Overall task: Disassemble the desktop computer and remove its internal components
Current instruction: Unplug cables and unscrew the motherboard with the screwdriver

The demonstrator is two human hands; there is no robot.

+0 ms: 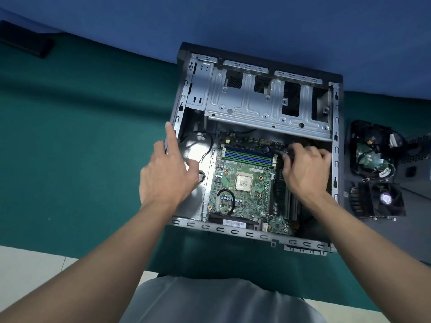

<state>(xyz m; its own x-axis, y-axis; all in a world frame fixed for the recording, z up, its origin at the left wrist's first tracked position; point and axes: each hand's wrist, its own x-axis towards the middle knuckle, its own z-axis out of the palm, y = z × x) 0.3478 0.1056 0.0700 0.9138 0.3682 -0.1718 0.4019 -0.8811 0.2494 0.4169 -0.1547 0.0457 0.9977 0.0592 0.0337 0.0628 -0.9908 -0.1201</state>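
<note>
Open grey metal desktop computer case (256, 234) lies on its side, side panel off, right of centre on the dark green table mat (81, 136), far end against the blue backdrop (233, 19). Inside sits the green motherboard (242, 206) with a bare square silver processor (243, 183) mid-board and blue and green memory slots (248, 156) above it. The perforated silver drive cage (251, 101) covers the case's far half; what is under it is hidden. Right hand (305, 169) is inside at the board's upper right corner, fingers curled and pinching a black cable (283, 152). The cable's end is hidden by the fingertips, so plugged in or free cannot be told. The hand and forearm also hide the board's right edge. Left hand (166, 176) rests on the case's left wall, fingers mostly straight on the outside, thumb inside, holding nothing. Right of the case, apart from it: a black finned heatsink with fan (377, 199), and behind it a black wired part (373, 148), too dark to make out. A flat black object (25, 40) lies far left, cut off by the frame edge. The person's grey-clad lap (210, 299) is at bottom.
</note>
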